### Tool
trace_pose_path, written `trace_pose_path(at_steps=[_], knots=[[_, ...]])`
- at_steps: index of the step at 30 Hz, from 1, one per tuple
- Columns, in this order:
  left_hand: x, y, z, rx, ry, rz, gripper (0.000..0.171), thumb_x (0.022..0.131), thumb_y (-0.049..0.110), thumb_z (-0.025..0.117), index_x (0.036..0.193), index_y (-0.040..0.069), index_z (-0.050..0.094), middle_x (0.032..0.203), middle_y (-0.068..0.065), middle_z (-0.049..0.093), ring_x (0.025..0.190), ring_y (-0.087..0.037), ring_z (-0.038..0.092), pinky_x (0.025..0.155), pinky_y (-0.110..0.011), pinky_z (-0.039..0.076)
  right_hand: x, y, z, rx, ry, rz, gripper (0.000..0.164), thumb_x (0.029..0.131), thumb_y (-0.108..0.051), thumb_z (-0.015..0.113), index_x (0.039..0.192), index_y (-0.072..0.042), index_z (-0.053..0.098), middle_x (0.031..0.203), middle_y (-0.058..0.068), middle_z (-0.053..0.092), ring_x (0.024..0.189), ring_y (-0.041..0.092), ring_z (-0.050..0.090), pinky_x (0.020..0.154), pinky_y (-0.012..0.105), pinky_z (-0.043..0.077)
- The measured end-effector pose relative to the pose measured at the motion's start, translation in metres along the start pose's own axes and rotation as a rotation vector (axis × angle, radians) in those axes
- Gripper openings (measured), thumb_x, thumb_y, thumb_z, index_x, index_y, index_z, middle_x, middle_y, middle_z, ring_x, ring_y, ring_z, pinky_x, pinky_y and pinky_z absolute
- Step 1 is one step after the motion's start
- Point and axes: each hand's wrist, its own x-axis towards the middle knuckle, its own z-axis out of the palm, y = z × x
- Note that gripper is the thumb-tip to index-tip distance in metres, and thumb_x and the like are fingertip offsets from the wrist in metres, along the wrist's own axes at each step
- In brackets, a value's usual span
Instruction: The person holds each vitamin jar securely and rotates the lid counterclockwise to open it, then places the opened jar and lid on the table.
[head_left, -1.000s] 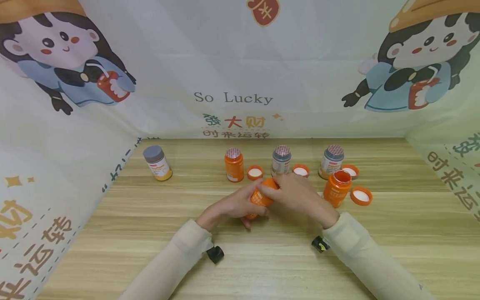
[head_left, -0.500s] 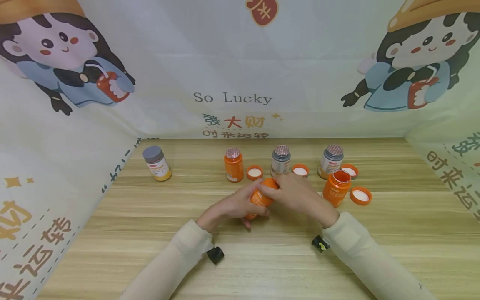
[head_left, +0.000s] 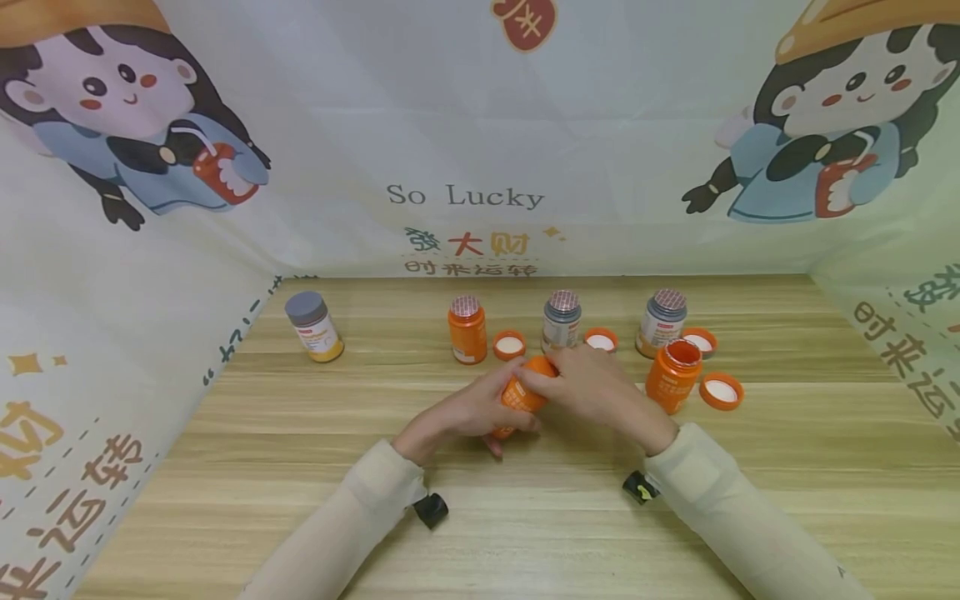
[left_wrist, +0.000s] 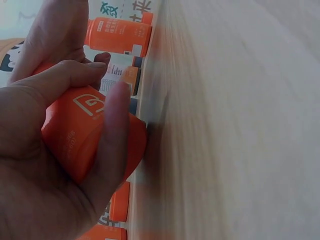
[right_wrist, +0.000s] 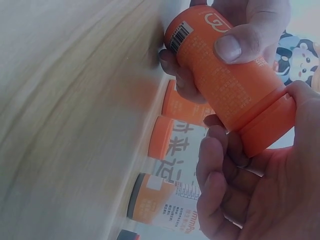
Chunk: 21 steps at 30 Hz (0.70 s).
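In the head view an orange supplement bottle is held tilted over the middle of the table. My left hand grips its body, thumb along the near side. The fingers of my right hand curl round the orange cap, which sits on the bottle's neck in the right wrist view. The left wrist view shows the bottle body within the left palm, its base low by the wooden surface. Just right of my right hand stands an uncapped orange bottle, with a loose cap beside it.
Along the back stand an orange bottle and two grey-necked bottles with foil seals, each with an upturned cap nearby. A grey-capped bottle stands far left. Printed cloth encloses the wooden table.
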Motion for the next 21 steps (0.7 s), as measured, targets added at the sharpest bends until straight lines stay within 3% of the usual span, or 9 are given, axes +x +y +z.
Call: trace_pose_path(at_steps=[7, 14, 21], knots=[[-0.001, 0.002, -0.002, 0.011, 0.013, -0.034, 0.065, 0.078, 0.026, 0.079, 0.129, 0.034, 0.04, 0.112, -0.007, 0.056, 0.088, -0.027, 0.062, 0.05, -0.048, 0.056, -0.001, -0.003, -0.001, -0.008, 0.012, 0.013, 0.055, 0.088, -0.073, 0.038, 0.088, -0.021, 0.056, 0.061, -0.005, 0.034, 0.054, 0.015, 0.044, 0.045, 0.028, 0.024], [-0.005, 0.005, -0.005, 0.009, 0.017, -0.081, 0.083, 0.075, 0.033, 0.082, 0.141, 0.032, 0.032, 0.116, -0.006, 0.055, 0.092, -0.025, 0.061, 0.054, -0.047, 0.058, -0.001, -0.005, -0.001, -0.014, 0.012, 0.013, 0.053, 0.088, -0.071, 0.04, 0.082, -0.021, 0.054, 0.061, -0.005, 0.033, 0.052, 0.014, 0.041, 0.045, 0.028, 0.023], [-0.011, 0.011, -0.007, 0.076, 0.021, -0.079, 0.072, 0.077, 0.039, 0.079, 0.136, 0.042, 0.039, 0.116, -0.002, 0.057, 0.095, -0.026, 0.061, 0.051, -0.048, 0.056, -0.001, -0.005, 0.001, -0.023, 0.024, 0.006, 0.053, 0.087, -0.072, 0.041, 0.078, -0.021, 0.052, 0.06, -0.006, 0.033, 0.051, 0.013, 0.041, 0.045, 0.028, 0.023]])
